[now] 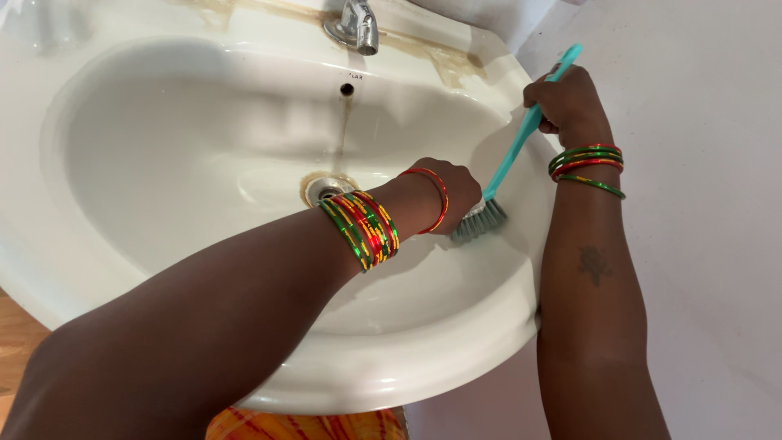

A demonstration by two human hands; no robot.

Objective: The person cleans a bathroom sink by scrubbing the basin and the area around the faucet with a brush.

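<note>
A white ceramic washbasin (163,155) fills the view, with a brown-stained drain (327,191) in the middle. My right hand (566,102) grips the upper end of a teal long-handled brush (513,151). Its grey bristle head (479,222) presses on the basin's right inner wall. My left hand (454,191) reaches across the bowl and is closed right beside the bristles, touching the brush's lower end. Both wrists wear red, green and yellow bangles.
A metal tap (355,26) stands at the back rim, with brown stains along the rim and a small overflow hole (347,89) below it. A pale wall (700,244) lies to the right. Wooden floor (12,334) shows at lower left.
</note>
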